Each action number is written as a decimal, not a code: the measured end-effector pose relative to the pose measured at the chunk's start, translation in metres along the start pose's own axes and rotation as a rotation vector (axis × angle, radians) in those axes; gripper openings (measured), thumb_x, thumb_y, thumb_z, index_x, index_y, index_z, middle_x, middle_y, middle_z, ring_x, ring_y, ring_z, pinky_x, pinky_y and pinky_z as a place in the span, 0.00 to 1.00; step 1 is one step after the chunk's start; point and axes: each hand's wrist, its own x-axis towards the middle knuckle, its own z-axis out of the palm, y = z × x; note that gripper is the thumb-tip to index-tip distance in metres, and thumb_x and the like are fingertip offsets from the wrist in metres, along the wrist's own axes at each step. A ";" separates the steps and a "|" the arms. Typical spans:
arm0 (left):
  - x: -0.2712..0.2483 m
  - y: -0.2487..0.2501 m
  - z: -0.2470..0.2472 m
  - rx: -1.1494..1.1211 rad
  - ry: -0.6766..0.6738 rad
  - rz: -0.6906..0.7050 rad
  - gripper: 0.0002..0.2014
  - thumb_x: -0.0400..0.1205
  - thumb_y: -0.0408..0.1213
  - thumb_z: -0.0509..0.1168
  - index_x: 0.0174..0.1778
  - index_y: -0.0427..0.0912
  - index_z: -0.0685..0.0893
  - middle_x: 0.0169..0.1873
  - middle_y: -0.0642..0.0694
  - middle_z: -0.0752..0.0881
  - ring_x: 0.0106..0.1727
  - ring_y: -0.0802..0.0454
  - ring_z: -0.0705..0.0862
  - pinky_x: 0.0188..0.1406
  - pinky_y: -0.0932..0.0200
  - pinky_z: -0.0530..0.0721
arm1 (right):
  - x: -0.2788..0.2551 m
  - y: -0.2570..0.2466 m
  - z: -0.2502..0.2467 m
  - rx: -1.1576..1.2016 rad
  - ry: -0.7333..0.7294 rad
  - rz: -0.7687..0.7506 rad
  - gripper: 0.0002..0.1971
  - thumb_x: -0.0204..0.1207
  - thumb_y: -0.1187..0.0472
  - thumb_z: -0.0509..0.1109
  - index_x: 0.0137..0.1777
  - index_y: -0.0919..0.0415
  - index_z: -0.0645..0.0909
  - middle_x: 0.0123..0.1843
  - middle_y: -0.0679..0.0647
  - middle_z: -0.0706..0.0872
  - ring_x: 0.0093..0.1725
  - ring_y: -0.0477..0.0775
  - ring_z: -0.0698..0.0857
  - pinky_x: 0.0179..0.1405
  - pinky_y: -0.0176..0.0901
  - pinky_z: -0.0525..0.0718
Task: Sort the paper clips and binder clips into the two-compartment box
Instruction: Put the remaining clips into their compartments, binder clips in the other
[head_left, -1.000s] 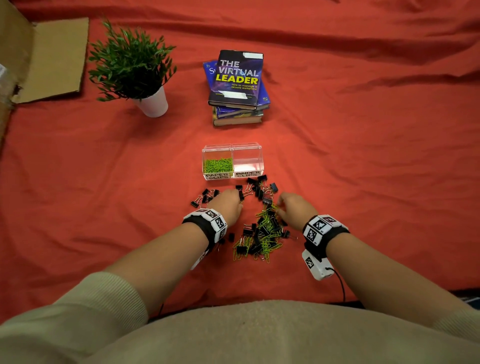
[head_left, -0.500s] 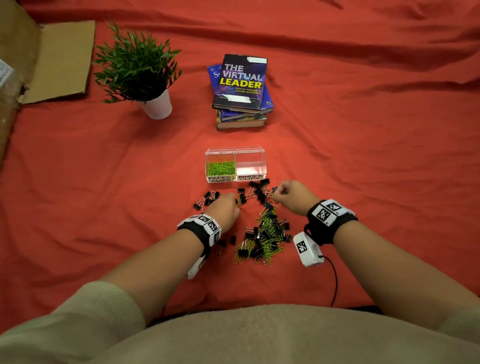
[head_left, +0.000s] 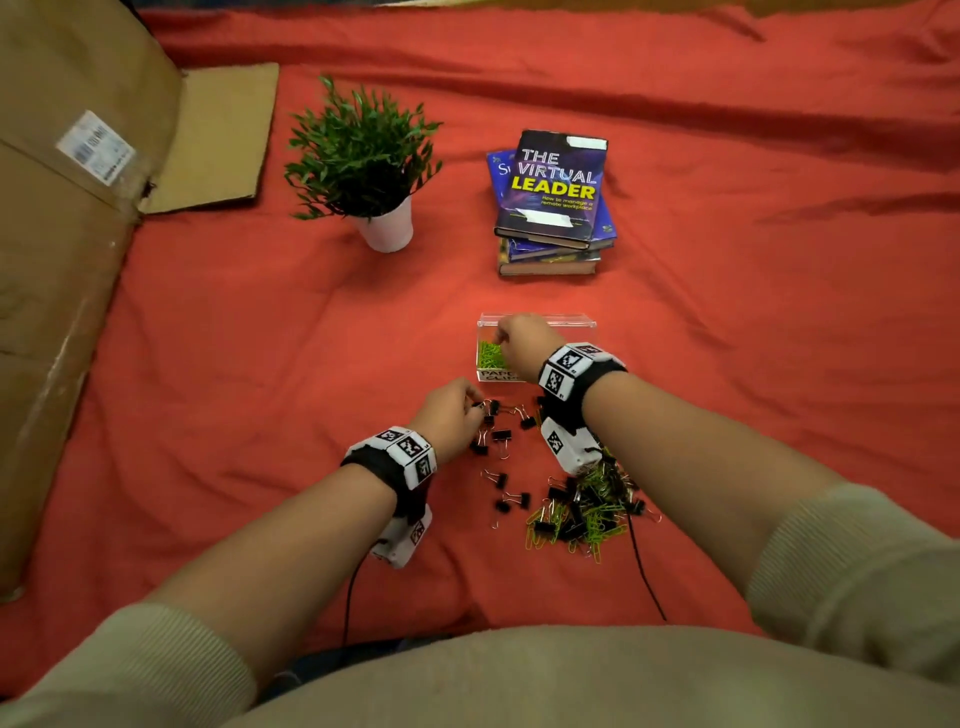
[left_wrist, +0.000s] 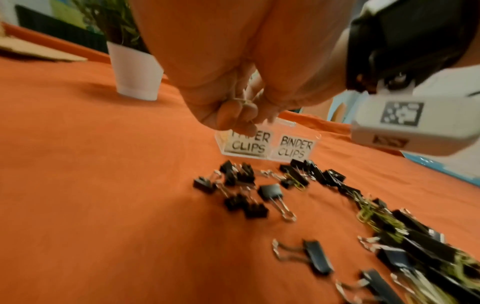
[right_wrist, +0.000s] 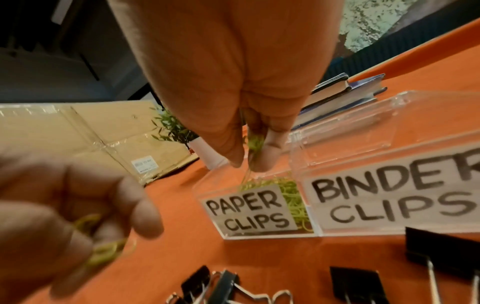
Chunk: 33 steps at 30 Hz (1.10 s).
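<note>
Head view: right hand (head_left: 522, 340) has moved up from the pile, now over the box (head_left: 586, 326) at 12 o'clock. Right wrist view: its grip pinches green paper clips (right_wrist: 255, 144) above the paper-clip side. Left hand (right_wrist: 64, 222) also pinches some.

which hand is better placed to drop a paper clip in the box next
Right. The right hand already pinches green paper clips just above the paper clip compartment. The left hand also holds some, but sits short of the box.

Curled left hand (left_wrist: 231, 111) above scattered black binder clips (left_wrist: 270, 193), labelled clear box (left_wrist: 270, 146) just beyond.
</note>
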 end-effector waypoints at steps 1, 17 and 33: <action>0.003 0.000 -0.006 0.031 0.002 0.010 0.09 0.81 0.31 0.60 0.56 0.38 0.80 0.40 0.43 0.83 0.41 0.45 0.81 0.38 0.59 0.75 | 0.000 -0.001 0.002 -0.020 -0.017 -0.005 0.16 0.76 0.73 0.59 0.59 0.64 0.83 0.59 0.63 0.86 0.60 0.63 0.83 0.60 0.49 0.82; 0.072 0.042 -0.018 0.406 0.005 0.310 0.15 0.79 0.27 0.59 0.60 0.40 0.82 0.62 0.43 0.82 0.64 0.43 0.76 0.62 0.50 0.76 | -0.067 0.059 0.078 -0.183 -0.052 0.070 0.12 0.76 0.70 0.61 0.58 0.67 0.77 0.58 0.63 0.80 0.56 0.65 0.83 0.51 0.56 0.85; -0.047 0.001 0.087 0.436 -0.383 0.549 0.20 0.76 0.44 0.70 0.65 0.51 0.78 0.59 0.45 0.77 0.61 0.46 0.77 0.54 0.53 0.78 | -0.103 0.082 0.028 0.546 0.027 0.302 0.12 0.80 0.66 0.57 0.50 0.59 0.84 0.35 0.52 0.82 0.28 0.49 0.75 0.25 0.40 0.74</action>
